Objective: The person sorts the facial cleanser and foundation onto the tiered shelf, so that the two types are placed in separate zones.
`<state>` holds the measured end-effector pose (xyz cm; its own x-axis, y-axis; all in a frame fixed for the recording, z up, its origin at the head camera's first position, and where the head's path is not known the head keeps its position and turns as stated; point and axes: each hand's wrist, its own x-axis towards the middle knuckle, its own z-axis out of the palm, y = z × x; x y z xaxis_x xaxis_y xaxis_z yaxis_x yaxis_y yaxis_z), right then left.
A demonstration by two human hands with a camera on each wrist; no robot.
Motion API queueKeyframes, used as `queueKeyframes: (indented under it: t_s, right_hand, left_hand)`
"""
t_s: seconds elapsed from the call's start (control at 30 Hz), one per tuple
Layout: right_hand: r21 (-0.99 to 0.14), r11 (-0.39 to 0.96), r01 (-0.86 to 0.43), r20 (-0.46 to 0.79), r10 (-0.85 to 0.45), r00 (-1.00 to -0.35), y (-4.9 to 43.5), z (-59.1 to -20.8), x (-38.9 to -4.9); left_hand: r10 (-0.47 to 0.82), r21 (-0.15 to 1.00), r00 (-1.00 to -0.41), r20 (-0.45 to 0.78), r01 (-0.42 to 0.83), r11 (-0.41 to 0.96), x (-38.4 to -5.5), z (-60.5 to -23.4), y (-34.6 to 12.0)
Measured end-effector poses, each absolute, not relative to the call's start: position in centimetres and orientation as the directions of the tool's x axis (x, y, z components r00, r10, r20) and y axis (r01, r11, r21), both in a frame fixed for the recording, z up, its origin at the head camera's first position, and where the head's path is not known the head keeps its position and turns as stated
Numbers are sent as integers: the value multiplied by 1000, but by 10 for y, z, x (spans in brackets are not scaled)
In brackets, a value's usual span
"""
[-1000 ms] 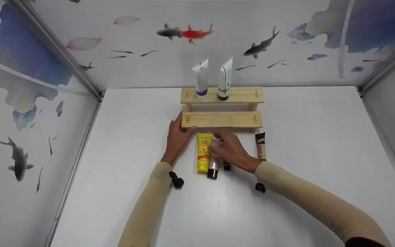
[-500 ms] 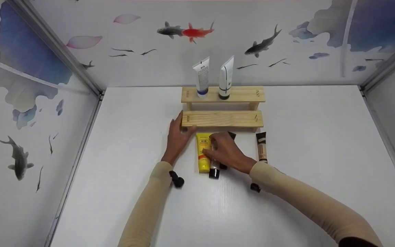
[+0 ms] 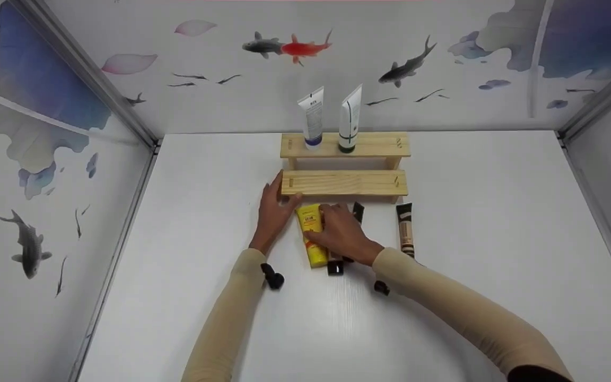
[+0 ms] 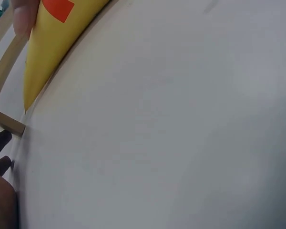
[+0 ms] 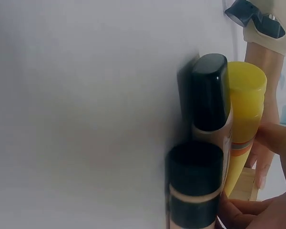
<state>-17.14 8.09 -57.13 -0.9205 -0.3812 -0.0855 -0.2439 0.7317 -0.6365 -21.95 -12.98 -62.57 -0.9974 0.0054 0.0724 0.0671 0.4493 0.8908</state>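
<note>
Probably the yellow tube [image 3: 310,223] handles as a light, soft thing, yielding when squeezed and hardly fragile; its smooth skin might slip a little, and the flat crimped end would likely flop if taken alone. Better to hold it across its 2 long edges near the middle, or by the stiffer cap. It lies slanted in front of the wooden rack [image 3: 345,183], just beside a black-capped tube [image 3: 335,268]; whether any part is off the table [image 3: 459,223] I cannot tell. The right hand [image 3: 345,231] has its grip clamped on the yellow tube's body. The left hand [image 3: 275,212] touches the rack's left end; whether that grip squeezes or merely braces, I cannot tell. Compared with 0.5 s ago, the yellow tube's crimped end is swung toward the left thumb, and the right hand sits farther left.
</note>
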Motion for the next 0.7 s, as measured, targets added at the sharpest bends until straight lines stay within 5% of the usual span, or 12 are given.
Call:
queueKeyframes:
  t_s: [0.7]
  right_hand:
    - [-570, 798, -194, -105, -305, -946, 60, -574, -183]
  left_hand:
    - [4, 901, -999, 47, 44, 432, -219, -622, -133]
